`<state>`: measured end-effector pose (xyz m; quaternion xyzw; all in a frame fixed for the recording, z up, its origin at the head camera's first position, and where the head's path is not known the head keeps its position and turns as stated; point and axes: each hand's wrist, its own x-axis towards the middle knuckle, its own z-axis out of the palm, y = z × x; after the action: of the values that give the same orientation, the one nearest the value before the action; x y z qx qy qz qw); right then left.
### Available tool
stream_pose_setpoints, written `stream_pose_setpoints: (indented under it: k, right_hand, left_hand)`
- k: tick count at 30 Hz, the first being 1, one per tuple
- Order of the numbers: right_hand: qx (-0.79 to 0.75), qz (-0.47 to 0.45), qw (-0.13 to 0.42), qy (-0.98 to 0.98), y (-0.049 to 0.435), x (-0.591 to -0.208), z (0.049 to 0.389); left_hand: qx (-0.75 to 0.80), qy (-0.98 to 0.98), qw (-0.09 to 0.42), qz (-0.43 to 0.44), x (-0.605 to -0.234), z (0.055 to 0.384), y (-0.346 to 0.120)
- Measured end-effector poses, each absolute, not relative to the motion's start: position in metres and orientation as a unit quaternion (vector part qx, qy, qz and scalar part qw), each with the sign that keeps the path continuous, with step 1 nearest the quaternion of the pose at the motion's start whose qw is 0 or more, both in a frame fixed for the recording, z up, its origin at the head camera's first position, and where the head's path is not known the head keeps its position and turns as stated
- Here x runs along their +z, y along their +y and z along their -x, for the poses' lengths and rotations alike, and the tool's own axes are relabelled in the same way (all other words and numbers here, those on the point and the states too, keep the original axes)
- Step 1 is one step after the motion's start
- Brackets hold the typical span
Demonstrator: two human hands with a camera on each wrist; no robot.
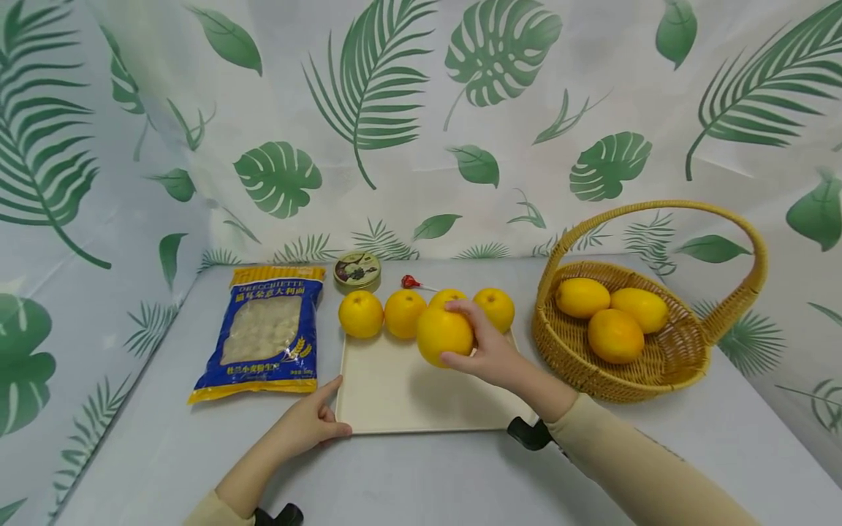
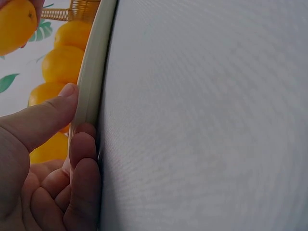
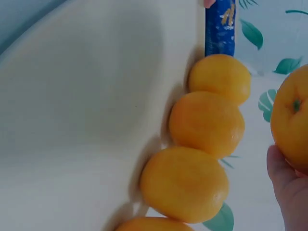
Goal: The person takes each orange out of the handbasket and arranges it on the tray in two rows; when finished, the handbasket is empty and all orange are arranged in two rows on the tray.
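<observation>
My right hand (image 1: 490, 351) grips an orange (image 1: 444, 336) above the cream tray (image 1: 395, 402); the orange also shows at the edge of the right wrist view. Along the tray's far side stands a row of several oranges (image 3: 184, 184), one partly hidden behind the held orange in the head view. At the tray's near left corner, my left hand (image 1: 305, 424) holds the rim, its thumb and curled fingers against the edge in the left wrist view.
To the right stands a wicker basket (image 1: 572, 372) with a tall handle and three yellow-orange fruits (image 1: 615, 336) inside. A blue pasta bag (image 1: 263, 332) lies left of the tray. Behind the row are a round tin (image 1: 357, 270) and a red lollipop (image 1: 411, 282).
</observation>
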<state>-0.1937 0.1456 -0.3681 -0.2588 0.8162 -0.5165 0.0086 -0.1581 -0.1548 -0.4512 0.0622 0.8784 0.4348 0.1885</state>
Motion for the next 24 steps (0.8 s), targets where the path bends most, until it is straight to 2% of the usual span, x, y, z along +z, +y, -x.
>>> stream_pose_setpoints:
  k: [7,20,24]
  right_hand:
    - [-0.499,0.217,0.033,0.838,0.133,-0.362,0.199]
    - [-0.461,0.251,0.011,0.851,0.127,-0.362,0.203]
    - [-0.465,0.225,0.023,0.856,0.122,-0.362,0.203]
  left_hand:
    - [0.434,0.879,0.188,-0.063,-0.451,0.158,-0.155]
    - [0.439,0.876,0.189,-0.067,-0.451,0.158,-0.155]
    - [0.439,0.875,0.192,-0.063,-0.453,0.159,-0.156]
